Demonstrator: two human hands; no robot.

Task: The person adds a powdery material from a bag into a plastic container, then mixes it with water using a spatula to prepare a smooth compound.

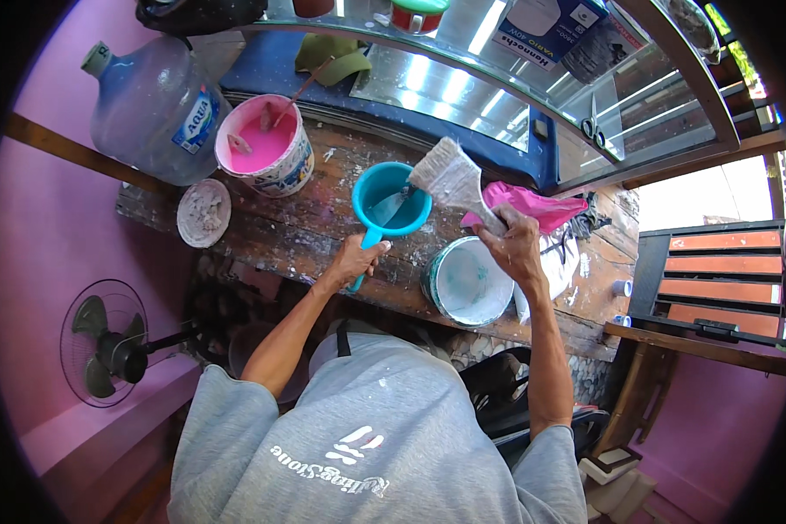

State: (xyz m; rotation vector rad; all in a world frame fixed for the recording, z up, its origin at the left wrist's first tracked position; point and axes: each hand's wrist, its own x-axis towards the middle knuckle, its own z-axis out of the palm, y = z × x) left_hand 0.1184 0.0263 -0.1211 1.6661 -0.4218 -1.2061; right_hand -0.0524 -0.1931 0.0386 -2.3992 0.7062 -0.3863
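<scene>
Head view, teal dipper, buckets either side

In front of me: paint-spattered wooden counter. On it: pink-paint bucket far left, white-crusted round container beside it, white-coated bucket near my edge, crumpled pink plastic bag behind, small white cylinders right.
</scene>
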